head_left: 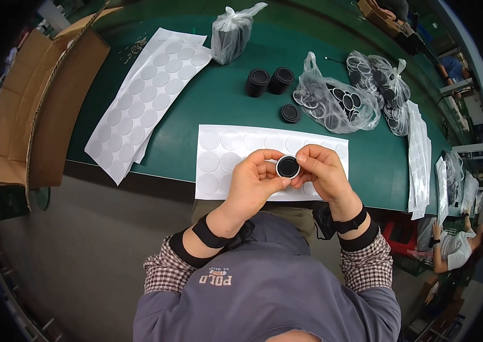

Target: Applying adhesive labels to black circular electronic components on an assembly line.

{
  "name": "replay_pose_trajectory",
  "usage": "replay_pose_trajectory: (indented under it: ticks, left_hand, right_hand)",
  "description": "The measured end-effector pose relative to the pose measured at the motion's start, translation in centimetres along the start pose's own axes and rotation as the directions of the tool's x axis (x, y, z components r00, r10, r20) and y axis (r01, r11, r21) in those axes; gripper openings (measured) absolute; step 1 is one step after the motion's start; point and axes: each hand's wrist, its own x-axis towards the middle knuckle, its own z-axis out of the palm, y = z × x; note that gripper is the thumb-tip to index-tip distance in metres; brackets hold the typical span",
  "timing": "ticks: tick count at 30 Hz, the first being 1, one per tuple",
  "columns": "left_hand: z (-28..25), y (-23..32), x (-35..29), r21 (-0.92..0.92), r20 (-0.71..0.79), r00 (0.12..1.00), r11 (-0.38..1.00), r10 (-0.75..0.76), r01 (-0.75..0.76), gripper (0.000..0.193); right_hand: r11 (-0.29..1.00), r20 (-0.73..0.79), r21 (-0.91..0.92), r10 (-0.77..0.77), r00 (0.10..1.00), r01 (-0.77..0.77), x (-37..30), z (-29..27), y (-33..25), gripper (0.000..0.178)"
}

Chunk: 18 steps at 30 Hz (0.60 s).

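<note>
Between my two hands is a round black cap with a white ring around its edge (pixel 287 167). My left hand (pixel 253 181) pinches it from the left, thumb at the near edge. My right hand (pixel 328 174) grips its right side between thumb and fingers. Both hands are over a white sheet of round stickers (pixel 209 163) at the table's near edge, partly hiding it. Beyond the sheet lies a low black round piece (pixel 290 114). Behind that stand two stacks of similar black pieces (pixel 257 83).
An open clear bag of black and white rings (pixel 338 105) lies at right, beside knotted bags (pixel 395 94). Farther back stands a tied bag (pixel 231 37). More sticker sheets (pixel 149 97) and an open cardboard box (pixel 53 108) are at left. A co-worker (pixel 461 245) is at far right.
</note>
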Motion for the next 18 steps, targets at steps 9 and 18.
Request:
replay_pose_trajectory:
  ticks: [9, 18]
  left_hand:
    - [-0.1, 1.2, -0.2, -0.022, 0.046, 0.998, 0.999, -0.033, 0.034, 0.038]
    - [-0.4, 1.4, 0.1, -0.022, 0.001, 0.999, 0.999, -0.033, 0.033, 0.030]
  right_hand:
    - [1.000, 0.039, 0.017, -0.006, 0.999, 0.005, 0.0, -0.3, 0.5, 0.017]
    - [0.990, -0.008, -0.127, -0.063, 0.998, 0.062, 0.0, -0.2, 0.6, 0.014]
